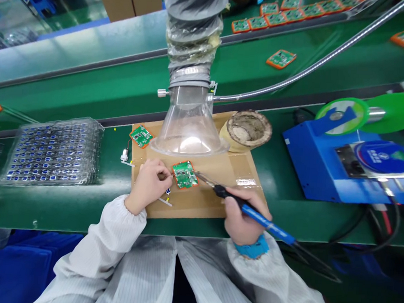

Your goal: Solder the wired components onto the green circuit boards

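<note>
A green circuit board [185, 174] with an orange edge lies on the brown cardboard sheet [204, 207] in front of me. My right hand [245, 215] is closed round the blue handle of a soldering iron [268, 226], whose tip meets the board's right side. At the board's left edge my left hand [152, 185] is pinched; whatever its fingertips hold is too small to make out. A small part with a white strip [165, 202] lies just below that hand. Another circuit board [141, 136], wired to a white connector [124, 154], rests at the sheet's upper left corner.
A clear fume hood [192, 122] hangs over the sheet. Behind it sits a crusted round pot [247, 129]. Stacked clear trays [53, 151] of small parts stand at left. A blue solder feeder [313, 165] is at right. More boards [281, 59] lie on the green conveyor beyond.
</note>
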